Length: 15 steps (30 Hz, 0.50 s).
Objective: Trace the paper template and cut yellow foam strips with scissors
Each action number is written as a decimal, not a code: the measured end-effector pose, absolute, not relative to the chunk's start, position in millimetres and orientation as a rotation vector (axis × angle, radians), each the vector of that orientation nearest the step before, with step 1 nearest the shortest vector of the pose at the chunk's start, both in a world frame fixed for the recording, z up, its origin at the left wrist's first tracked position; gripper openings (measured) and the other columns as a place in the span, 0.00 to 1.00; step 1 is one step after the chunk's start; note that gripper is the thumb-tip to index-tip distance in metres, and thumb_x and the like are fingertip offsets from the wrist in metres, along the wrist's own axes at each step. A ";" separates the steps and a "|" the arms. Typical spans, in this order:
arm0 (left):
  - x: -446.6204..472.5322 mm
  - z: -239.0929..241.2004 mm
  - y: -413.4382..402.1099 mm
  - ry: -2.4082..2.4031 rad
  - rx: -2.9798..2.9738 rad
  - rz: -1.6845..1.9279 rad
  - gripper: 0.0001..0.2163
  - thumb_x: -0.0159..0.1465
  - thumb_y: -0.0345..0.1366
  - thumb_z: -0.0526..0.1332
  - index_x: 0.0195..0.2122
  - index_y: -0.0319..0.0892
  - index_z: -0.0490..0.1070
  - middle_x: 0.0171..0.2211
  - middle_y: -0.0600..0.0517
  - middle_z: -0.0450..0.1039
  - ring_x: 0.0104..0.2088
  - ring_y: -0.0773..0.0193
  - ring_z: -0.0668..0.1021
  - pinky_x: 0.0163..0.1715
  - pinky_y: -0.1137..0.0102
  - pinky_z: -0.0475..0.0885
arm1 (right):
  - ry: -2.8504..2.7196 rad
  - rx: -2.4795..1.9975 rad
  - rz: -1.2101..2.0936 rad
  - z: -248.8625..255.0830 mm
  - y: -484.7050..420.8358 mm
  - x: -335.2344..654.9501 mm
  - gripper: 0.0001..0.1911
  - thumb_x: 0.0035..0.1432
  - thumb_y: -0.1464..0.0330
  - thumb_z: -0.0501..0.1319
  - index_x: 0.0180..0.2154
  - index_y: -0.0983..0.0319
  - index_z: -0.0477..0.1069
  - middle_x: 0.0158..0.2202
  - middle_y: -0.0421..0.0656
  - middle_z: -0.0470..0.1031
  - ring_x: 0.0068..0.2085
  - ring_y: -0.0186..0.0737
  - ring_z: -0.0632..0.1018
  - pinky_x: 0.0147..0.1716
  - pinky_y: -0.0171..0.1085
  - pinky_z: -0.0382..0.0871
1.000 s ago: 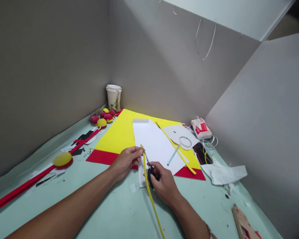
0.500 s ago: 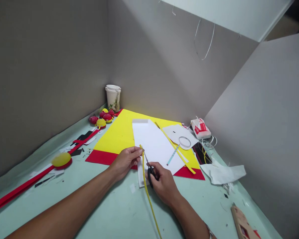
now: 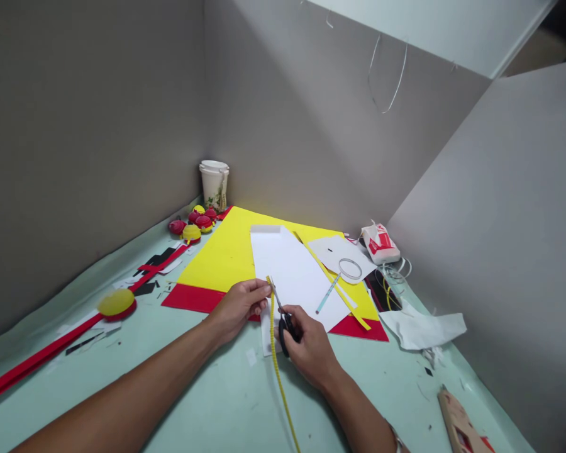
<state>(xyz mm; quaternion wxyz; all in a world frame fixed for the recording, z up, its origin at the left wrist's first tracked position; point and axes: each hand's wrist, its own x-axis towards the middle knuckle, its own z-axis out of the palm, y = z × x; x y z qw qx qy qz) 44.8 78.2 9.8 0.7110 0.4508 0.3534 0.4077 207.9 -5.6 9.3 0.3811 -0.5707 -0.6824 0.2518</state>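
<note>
My left hand [image 3: 239,306] pinches the top end of a long, thin yellow strip [image 3: 277,365] that runs down toward me over the pale green table. My right hand [image 3: 310,348] is closed around the black handles of small scissors [image 3: 283,319], whose blades point up at the strip just below my left fingertips. Both hands hover over the near edge of a white sheet [image 3: 296,277] lying on a yellow sheet [image 3: 226,251] and a red sheet [image 3: 188,297].
A paper cup [image 3: 214,184] stands in the far corner beside red and yellow round pieces [image 3: 195,223]. A long red strip [image 3: 42,358] with a yellow disc [image 3: 117,303] lies left. A pen [image 3: 328,294], wire ring [image 3: 350,269], red-white packet [image 3: 380,244], crumpled paper [image 3: 429,329] and grey partition walls lie right.
The strip's loose lower end has shifted slightly left; my hands and the scissors stay almost where they were.
</note>
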 end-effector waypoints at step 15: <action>44.3 11.0 79.5 0.766 0.937 0.962 0.09 0.58 0.38 0.66 0.31 0.38 0.69 0.20 0.57 0.67 0.19 0.74 0.66 0.20 0.79 0.61 | -1.632 -1.441 0.812 3.0 -1.2 209.4 0.16 0.55 0.66 0.59 0.46 0.62 0.71 0.22 0.33 0.59 0.23 0.33 0.62 0.23 0.32 0.56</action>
